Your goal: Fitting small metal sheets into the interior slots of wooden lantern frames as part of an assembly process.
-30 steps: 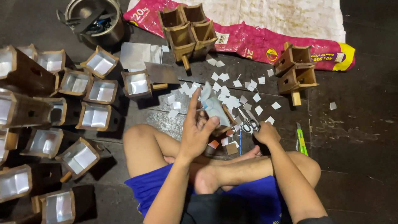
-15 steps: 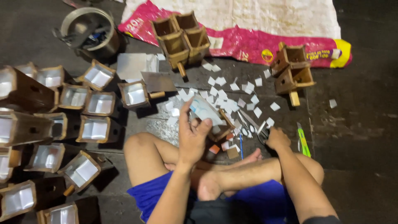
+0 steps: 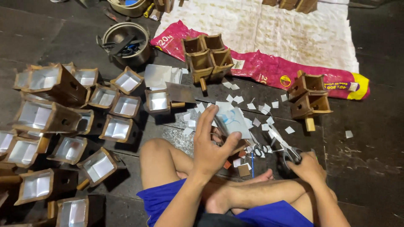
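Seated view, looking down at your crossed legs on the dark floor [image 3: 370, 138]; your left hand [image 3: 212, 147] is raised over your knee, fingers closed around a small wooden box with a pale foil sheet [image 3: 232, 122] pressed against its face, thumb on the near edge of the sheet; your right hand [image 3: 309, 167] rests low beside your right knee, closed on the handles of a pair of scissors [image 3: 280, 145], whose blades point up and to the left toward the foil sheet but stand apart from it; small white foil squares [image 3: 252, 106] lie scattered on the floor just beyond both hands; to your left, a cluster of foil-lined wooden boxes [image 3: 115, 128] lies tipped at various angles; ahead, a group of unlined wooden boxes [image 3: 206, 56] stands at the edge of a pink sack [image 3: 269, 69], with a second pair of boxes [image 3: 309, 94] to the right of it; a round metal pot [image 3: 126, 42] holding dark tools sits at the upper left, well apart from your hands.
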